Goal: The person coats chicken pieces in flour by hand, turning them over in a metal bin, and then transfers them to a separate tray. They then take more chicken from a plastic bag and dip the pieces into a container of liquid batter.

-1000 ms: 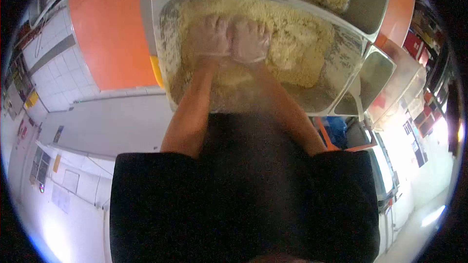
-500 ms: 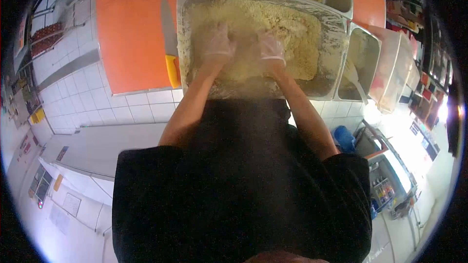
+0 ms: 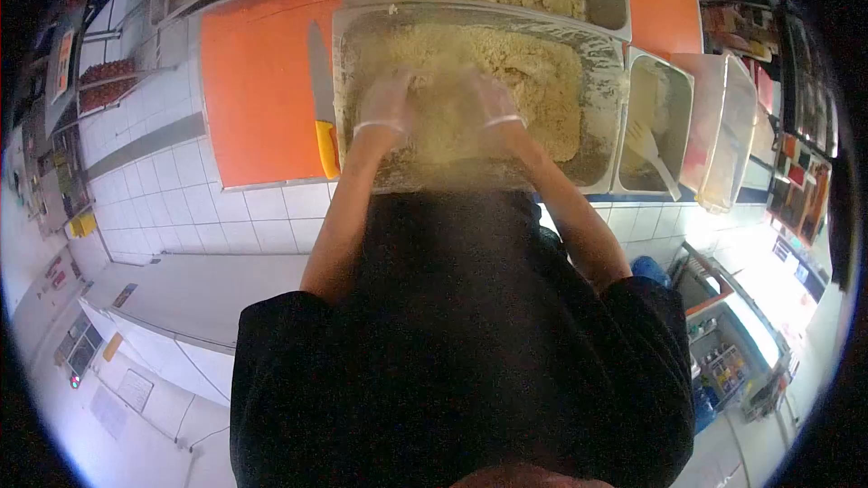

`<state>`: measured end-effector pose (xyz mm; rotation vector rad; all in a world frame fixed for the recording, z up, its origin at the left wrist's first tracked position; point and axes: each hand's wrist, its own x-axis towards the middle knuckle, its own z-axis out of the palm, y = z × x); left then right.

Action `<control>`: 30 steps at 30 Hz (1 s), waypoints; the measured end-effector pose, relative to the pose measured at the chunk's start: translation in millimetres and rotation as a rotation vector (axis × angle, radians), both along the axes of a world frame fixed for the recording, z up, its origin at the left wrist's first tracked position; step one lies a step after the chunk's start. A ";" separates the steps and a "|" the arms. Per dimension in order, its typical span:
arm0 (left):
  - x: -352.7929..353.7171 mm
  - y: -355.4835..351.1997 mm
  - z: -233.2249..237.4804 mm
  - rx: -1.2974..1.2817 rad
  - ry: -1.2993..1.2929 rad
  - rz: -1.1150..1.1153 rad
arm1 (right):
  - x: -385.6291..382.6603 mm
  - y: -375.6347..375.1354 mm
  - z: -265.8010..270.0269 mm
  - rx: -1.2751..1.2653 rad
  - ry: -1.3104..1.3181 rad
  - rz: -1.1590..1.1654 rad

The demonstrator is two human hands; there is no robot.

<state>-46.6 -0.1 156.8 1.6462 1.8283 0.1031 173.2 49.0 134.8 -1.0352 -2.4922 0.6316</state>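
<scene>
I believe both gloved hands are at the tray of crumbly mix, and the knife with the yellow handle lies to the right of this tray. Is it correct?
Not quite: the knife lies to the left of the tray, as the head view shows. The left hand and right hand are gloved and at that tray.

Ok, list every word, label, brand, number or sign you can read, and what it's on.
No text can be read.
Wall sheet, lower left: too small to read.
Sticker on the white cabinet: too small to read.
Large metal pan: no lettering visible.
</scene>
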 end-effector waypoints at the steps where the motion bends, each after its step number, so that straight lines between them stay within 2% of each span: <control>1: -0.2 -19.7 -19.6 0.005 0.004 0.001 | 6.4 -9.6 2.9 0.005 0.004 0.001; 2: 2.9 -49.9 -59.0 0.304 0.166 0.034 | 12.8 -19.9 1.6 -0.051 -0.208 0.050; 3: 6.3 -72.3 -78.0 0.596 0.325 0.066 | 16.7 -28.0 0.6 -0.115 -0.423 0.098; 4: 12.5 -75.3 -61.3 0.595 0.323 0.066 | 8.4 -29.7 6.1 -0.117 -0.424 0.098; 6: 26.8 -67.4 -16.6 -0.289 0.149 -0.169 | -18.2 -30.7 20.1 -0.539 -0.691 0.282; 7: 25.9 -66.3 -23.7 -0.290 0.151 -0.170 | -19.6 -33.3 8.6 -0.540 -0.689 0.282; 9: 24.6 -65.1 -43.3 -0.422 0.017 -0.361 | -19.9 -45.4 -46.0 -0.488 -0.191 0.233; 10: 25.9 -58.8 -31.9 -0.420 0.018 -0.361 | -16.1 -48.0 -90.1 -0.485 -0.190 0.233; 11: 28.4 -48.9 -10.1 -0.376 -0.202 -0.039 | -9.3 -50.2 -140.4 -0.422 -0.131 0.197; 12: 29.1 -41.9 1.7 -0.320 -0.417 0.285 | -6.6 -49.5 -166.9 -0.356 -0.071 0.161; 13: 26.1 -36.1 -0.8 -0.215 -0.505 0.427 | -11.4 -36.1 -143.0 -0.351 -0.071 0.163; 15: 19.0 -26.2 -9.9 -0.062 -0.282 0.355 | -28.4 2.2 -43.5 -0.355 -0.446 0.237; 16: 16.6 -20.6 -17.2 0.003 -0.157 0.327 | -35.6 14.2 -19.2 -0.354 -0.448 0.239; 17: 16.7 -15.7 -24.6 0.012 -0.025 0.288 | -42.2 23.3 -0.5 -0.366 -0.501 0.138; 18: 18.1 -9.7 -32.9 0.017 0.099 0.253 | -46.3 29.7 7.0 -0.373 -0.552 0.036; 19: 21.0 -3.9 -39.7 0.016 0.222 0.225 | -47.7 34.4 -6.8 -0.365 -0.553 0.033; 20: 23.6 -1.5 -45.7 0.006 0.283 0.203 | -47.7 35.7 -32.0 -0.110 -0.398 0.038; 21: 21.7 1.5 -63.5 0.058 0.246 0.188 | -47.8 36.9 -45.3 0.145 -0.239 0.044; 22: 17.7 1.5 -79.3 0.067 0.157 0.164 | -50.1 40.3 -38.8 0.151 -0.241 0.042; 24: 8.5 4.7 -93.5 0.001 -0.058 0.174 | -54.4 49.2 -19.2 -0.214 -0.389 0.201; 25: 4.6 4.7 -95.8 -0.036 -0.162 0.198 | -52.1 45.7 -15.7 -0.212 -0.391 0.198; 27: 0.4 4.3 -99.6 -0.054 -0.326 0.249 | -51.7 43.6 -8.5 -0.408 0.102 0.115; 28: 0.3 3.4 -104.1 -0.049 -0.386 0.279 | -50.7 45.6 -6.2 -0.445 0.217 0.100; 30: 9.2 -6.0 -139.4 -0.047 -0.437 0.303 | -46.4 42.2 -17.2 -0.416 0.222 0.046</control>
